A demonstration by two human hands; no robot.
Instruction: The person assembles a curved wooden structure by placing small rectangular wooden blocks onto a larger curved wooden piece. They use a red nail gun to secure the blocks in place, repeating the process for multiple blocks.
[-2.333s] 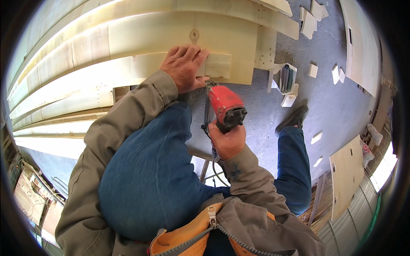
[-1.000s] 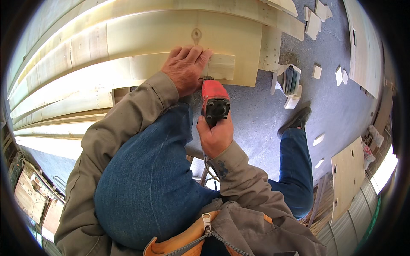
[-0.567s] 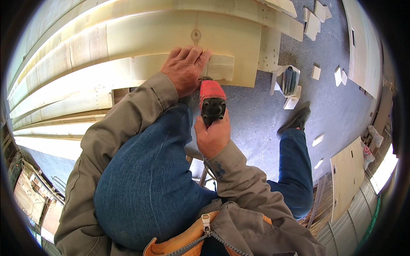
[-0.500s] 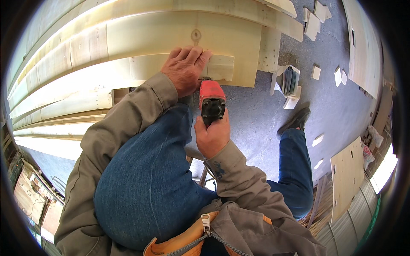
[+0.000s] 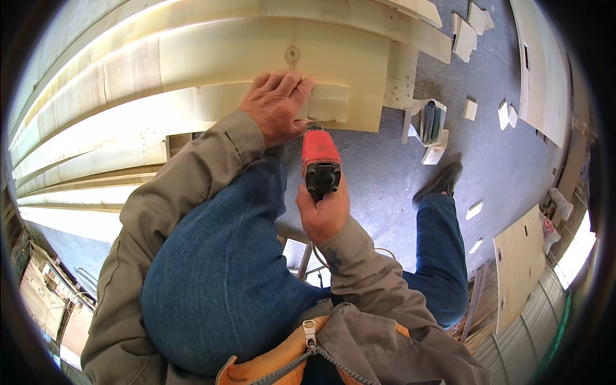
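Note:
My left hand point(image 5: 276, 106) is clamped over a narrow pale wooden strip point(image 5: 330, 102), with its fingers on top and thumb by the near edge. Beneath the strip lies a broad plywood panel point(image 5: 356, 61) with a dark knot. Closed round its handle, my right hand point(image 5: 324, 212) holds a red and black nail gun point(image 5: 320, 151). The gun's nose points at the strip's near edge, just right of my left thumb; whether it touches the wood I cannot tell. My right palm hides most of the handle.
Long boards point(image 5: 122, 74) are stacked across the left. Right of the panel stands a small open box point(image 5: 443, 115) with dark strips inside. Wood offcuts point(image 5: 470, 109) lie scattered over the grey floor point(image 5: 378, 167). A slotted plywood sheet point(image 5: 520, 263) is at the lower right.
The nail gun and my right hand have shifted slightly right and back toward me. My left hand keeps its place on the strip.

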